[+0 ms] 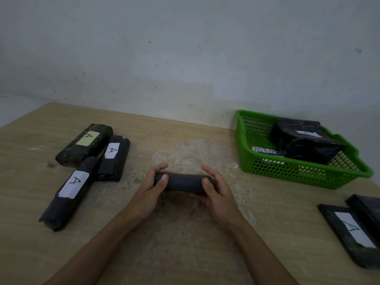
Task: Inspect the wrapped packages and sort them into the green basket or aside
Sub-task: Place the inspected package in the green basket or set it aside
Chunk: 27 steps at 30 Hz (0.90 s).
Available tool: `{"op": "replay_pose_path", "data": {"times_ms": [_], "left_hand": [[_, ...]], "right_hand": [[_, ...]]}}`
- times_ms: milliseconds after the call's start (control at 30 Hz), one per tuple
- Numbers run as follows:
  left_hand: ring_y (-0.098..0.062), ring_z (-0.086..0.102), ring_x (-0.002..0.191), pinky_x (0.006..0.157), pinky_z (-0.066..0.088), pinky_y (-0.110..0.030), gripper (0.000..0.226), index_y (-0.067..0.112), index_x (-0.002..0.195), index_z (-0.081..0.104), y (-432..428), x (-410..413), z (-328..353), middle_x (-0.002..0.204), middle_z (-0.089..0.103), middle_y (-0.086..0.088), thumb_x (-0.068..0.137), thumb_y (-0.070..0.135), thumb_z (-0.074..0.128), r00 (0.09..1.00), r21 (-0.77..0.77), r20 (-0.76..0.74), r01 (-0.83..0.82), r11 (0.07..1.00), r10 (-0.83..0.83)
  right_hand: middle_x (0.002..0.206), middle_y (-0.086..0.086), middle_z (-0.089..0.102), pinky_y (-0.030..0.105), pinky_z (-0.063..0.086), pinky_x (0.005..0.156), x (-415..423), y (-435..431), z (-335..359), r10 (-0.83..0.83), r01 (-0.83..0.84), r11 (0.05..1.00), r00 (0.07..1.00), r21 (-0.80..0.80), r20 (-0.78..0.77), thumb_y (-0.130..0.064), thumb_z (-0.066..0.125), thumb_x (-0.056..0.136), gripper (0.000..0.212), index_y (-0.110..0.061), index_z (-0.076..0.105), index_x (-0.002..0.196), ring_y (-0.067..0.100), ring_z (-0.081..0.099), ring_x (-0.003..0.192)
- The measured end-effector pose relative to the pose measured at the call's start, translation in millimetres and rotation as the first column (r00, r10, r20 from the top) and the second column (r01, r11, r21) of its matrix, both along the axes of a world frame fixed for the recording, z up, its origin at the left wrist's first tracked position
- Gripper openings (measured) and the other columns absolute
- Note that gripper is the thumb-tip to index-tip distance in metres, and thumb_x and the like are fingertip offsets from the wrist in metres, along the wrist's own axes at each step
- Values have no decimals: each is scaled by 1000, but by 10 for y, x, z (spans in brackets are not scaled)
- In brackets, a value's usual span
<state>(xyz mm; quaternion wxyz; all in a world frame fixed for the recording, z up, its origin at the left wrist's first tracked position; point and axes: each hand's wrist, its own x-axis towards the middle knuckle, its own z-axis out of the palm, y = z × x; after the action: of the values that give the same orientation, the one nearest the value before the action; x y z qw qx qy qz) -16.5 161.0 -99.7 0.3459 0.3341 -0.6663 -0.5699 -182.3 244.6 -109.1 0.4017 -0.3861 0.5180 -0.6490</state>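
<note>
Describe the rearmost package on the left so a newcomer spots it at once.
On the left side of the light wooden table, three dark wrapped packages lie clustered. The long mottled dark-green wrapped package lies farthest back, nearest the wall. It alone carries a yellowish label marked A; its two black neighbours carry white ones.

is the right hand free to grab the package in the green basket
Probably not yet: right hand and left hand both grip the held package; otherwise nothing blocks the green basket.
</note>
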Motion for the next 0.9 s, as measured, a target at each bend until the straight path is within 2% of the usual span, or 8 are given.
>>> {"op": "replay_pose_path", "data": {"times_ms": [100, 200, 267, 367, 433, 500, 633, 900], "left_hand": [[-22, 51, 112, 96, 48, -43, 17, 35, 110, 54, 14, -13, 62, 119, 48, 0, 96, 33, 44, 989, 206, -143, -1, 979, 31], [-19, 57, 94, 66, 55, -28, 17, 30, 106, 55, 30, -27, 91, 110, 53, -2, 94, 18, 50, 990, 140, -114, -71, 988, 87], [-12, 57, 89, 58, 52, -17, 20, 28, 107, 53, 45, -26, 94, 104, 54, 1, 93, 13, 52, 990, 58, -84, -107, 993, 112], [0, 58, 81, 61, 49, -10, 21, 26, 108, 52, 67, -17, 103, 98, 55, 5, 93, 11, 53, 992, -44, -48, -117, 992, 114], [9, 57, 76, 60, 47, -8, 23, 23, 109, 51, 89, -24, 118, 97, 55, 7, 91, 8, 54, 993, -110, -46, -112, 988, 108], [13, 56, 77, 61, 47, -8, 25, 21, 109, 51, 105, -31, 114, 99, 54, 8, 89, 8, 58, 993, -156, -40, -119, 980, 114], [13, 55, 81, 64, 46, -6, 27, 22, 109, 48, 138, -44, 64, 101, 54, 10, 87, 14, 61, 993, -200, -2, -112, 973, 114], [8, 53, 75, 62, 45, -8, 25, 23, 94, 50, 42, -28, 39, 97, 54, 2, 87, 1, 59, 995, -153, -52, -94, 984, 87]], "right_hand": [[121, 4, 66, 34, 52, 91, -71, 42, -3, 55, -59, 998, 994, -39, -90, -10, 66, 78, 55, -24, 47, 129, 22, 60, 115], [122, 5, 66, 34, 51, 92, -62, 55, 7, 69, -74, 997, 992, -36, -109, -4, 65, 75, 61, -18, 45, 130, 22, 60, 115], [121, 4, 66, 34, 52, 93, -30, 56, 19, 38, -39, 999, 992, -7, -119, -10, 67, 76, 56, -20, 48, 128, 18, 61, 113], [113, -2, 68, 26, 53, 86, 12, 66, 38, -14, 26, 998, 978, 53, -209, -17, 70, 83, 42, -25, 54, 121, 9, 64, 104], [113, -5, 65, 30, 57, 81, 35, 71, 30, -47, 72, 994, 958, 82, -284, -22, 70, 84, 36, -28, 58, 117, 9, 64, 101], [113, 2, 62, 43, 60, 68, 65, 76, 36, -58, 84, 993, 962, 85, -267, -24, 72, 82, 32, -29, 60, 112, 18, 66, 97], [100, 13, 60, 32, 56, 45, 96, 82, 72, -89, 105, 993, 961, 48, -260, -13, 70, 83, 26, -16, 56, 105, 16, 69, 74], [103, 12, 60, 53, 56, 75, 32, 74, 29, 30, -15, 996, 985, 91, -168, -22, 62, 83, 30, -28, 50, 111, 34, 64, 94]]}}
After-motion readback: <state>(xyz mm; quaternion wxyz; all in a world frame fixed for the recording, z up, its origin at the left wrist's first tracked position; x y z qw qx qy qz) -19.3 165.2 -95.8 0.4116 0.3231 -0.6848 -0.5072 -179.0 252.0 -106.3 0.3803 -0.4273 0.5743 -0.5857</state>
